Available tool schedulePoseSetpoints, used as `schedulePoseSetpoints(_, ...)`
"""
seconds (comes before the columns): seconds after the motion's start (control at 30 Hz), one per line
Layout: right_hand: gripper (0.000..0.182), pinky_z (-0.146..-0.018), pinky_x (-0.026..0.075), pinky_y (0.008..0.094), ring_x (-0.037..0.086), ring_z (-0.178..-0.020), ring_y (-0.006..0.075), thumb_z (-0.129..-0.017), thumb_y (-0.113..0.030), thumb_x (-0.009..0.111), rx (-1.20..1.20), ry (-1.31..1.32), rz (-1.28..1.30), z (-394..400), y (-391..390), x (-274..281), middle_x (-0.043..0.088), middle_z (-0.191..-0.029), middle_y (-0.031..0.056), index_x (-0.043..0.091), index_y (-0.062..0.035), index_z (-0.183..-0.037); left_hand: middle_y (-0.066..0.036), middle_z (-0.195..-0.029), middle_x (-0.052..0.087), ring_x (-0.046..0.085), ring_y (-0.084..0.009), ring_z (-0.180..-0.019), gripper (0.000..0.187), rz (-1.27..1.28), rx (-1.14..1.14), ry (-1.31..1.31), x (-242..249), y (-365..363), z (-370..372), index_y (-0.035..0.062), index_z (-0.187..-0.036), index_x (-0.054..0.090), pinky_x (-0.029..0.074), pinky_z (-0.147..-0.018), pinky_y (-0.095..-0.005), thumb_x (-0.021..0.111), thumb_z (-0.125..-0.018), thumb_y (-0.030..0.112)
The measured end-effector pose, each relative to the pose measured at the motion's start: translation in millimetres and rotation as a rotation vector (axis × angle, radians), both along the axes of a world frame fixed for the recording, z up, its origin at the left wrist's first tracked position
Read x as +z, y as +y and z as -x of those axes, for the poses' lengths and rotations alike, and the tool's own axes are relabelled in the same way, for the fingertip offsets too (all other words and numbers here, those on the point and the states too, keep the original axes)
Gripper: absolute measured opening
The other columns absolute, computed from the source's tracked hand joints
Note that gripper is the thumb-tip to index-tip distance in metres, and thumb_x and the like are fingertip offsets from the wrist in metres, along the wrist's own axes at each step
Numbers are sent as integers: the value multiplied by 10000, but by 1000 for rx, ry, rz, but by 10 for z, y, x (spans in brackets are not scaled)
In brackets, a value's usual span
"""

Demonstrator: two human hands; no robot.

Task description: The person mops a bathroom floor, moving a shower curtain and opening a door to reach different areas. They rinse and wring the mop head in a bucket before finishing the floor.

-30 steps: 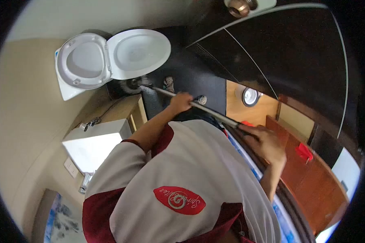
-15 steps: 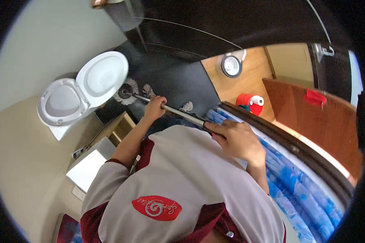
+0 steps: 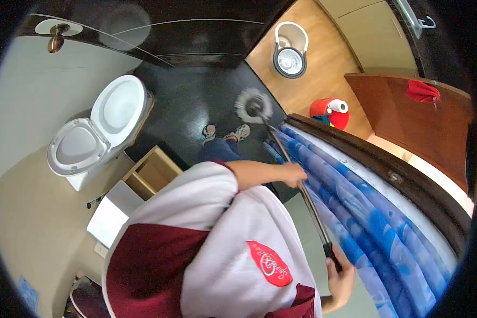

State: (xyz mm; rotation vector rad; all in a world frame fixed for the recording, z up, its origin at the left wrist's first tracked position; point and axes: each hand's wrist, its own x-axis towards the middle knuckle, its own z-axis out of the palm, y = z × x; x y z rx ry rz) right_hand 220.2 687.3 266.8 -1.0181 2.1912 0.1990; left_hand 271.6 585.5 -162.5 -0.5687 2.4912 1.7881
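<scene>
The mop head (image 3: 253, 105) has swung from beside the toilet (image 3: 116, 108) towards the wooden floor (image 3: 314, 63); I see left hand (image 3: 293, 174) and right hand (image 3: 342, 275), fingers wrapped around the mop handle (image 3: 313, 212).

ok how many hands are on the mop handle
2. The left hand is around the metal shaft, partway along; the right hand is around the black grip at the end away from the mop head. No others show.
</scene>
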Motion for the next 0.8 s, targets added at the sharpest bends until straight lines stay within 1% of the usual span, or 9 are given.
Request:
schedulePoseSetpoints(0.13, 418, -886, 514, 326, 691, -963, 202, -772, -13, 735, -121, -87, 119, 221, 150, 95, 732, -1046, 221, 701, 13, -1188, -143, -940, 692, 634, -360, -1049, 304, -63, -129, 18, 232, -26, 231, 137, -1000, 701, 537, -806, -510, 689, -697, 142)
schedulePoseSetpoints(0.27, 434, -630, 490, 378, 644, -645, 369, -689, -33, 744, 343, -68, 194, 240, -239, 11, 677, -764, 202, 731, -33, -1124, -140, -997, 681, 619, -369, -1046, 300, 0, 8, 4, 13, -185, -281, 115, -1006, 702, 521, -833, -496, 688, -707, 140)
schedulePoseSetpoints(0.37, 428, -629, 495, 440, 644, -667, 385, -707, -105, 759, 336, -179, 64, 156, -517, -212, 669, -754, 204, 732, -90, -1134, -131, -1045, 663, 577, -370, -1086, 248, -31, 193, -45, -78, -336, -982, 109, -1000, 685, 483, -903, -477, 680, -756, 150)
schedulePoseSetpoints(0.53, 412, -644, 512, 450, 659, -719, 389, -714, -157, 764, 632, -302, 58, -160, -919, -515, 683, -811, 215, 737, -95, -1120, -141, -1085, 641, 569, -348, -1111, 412, 26, 271, -143, -261, -413, -1949, 92, -1123, 615, 455, -950, -447, 749, -738, 155)
schedulePoseSetpoints(0.63, 400, -667, 526, 455, 663, -730, 385, -721, -165, 767, 737, -315, 161, -428, -1040, -572, 687, -816, 191, 734, -106, -1116, -158, -1158, 642, 552, -332, -1201, 600, -153, 293, -148, -154, -442, -2403, 75, -1296, 550, 440, -1006, -421, 775, -753, 194)
schedulePoseSetpoints(0.67, 390, -665, 527, 456, 663, -732, 384, -741, -180, 759, 778, -302, 239, -508, -1050, -624, 681, -800, 180, 725, -124, -1126, -191, -1291, 594, 514, -331, -1285, 784, -65, 309, -104, -328, -363, -2665, 52, -1452, 412, 431, -1051, -398, 791, -791, 234)
schedulePoseSetpoints(0.7, 380, -662, 528, 457, 663, -735, 383, -761, -194, 750, 818, -291, 317, -595, -1097, -662, 674, -784, 169, 717, -142, -1136, -205, -1444, 482, 467, -320, -1346, 936, -45, 353, -101, -167, -382, -2917, 52, -1529, 281, 432, -1069, -391, 822, -798, 271)
schedulePoseSetpoints(0.77, 393, -688, 539, 454, 666, -792, 379, -773, -192, 767, 777, -335, 435, -769, -1200, -693, 682, -913, 165, 691, -111, -1150, -206, -1559, 352, 394, -322, -1413, 989, -409, 733, -146, 234, -574, -3496, 28, -1531, 279, 350, -1148, -387, 818, -798, 414)
schedulePoseSetpoints(0.8, 399, -700, 541, 454, 665, -818, 381, -777, -192, 770, 730, -379, 542, -828, -1260, -749, 680, -952, 167, 681, -103, -1156, -190, -1555, 368, 392, -304, -1415, 971, -228, 860, -75, 341, -639, -3830, 29, -1531, 292, 359, -1140, -399, 817, -806, 405)
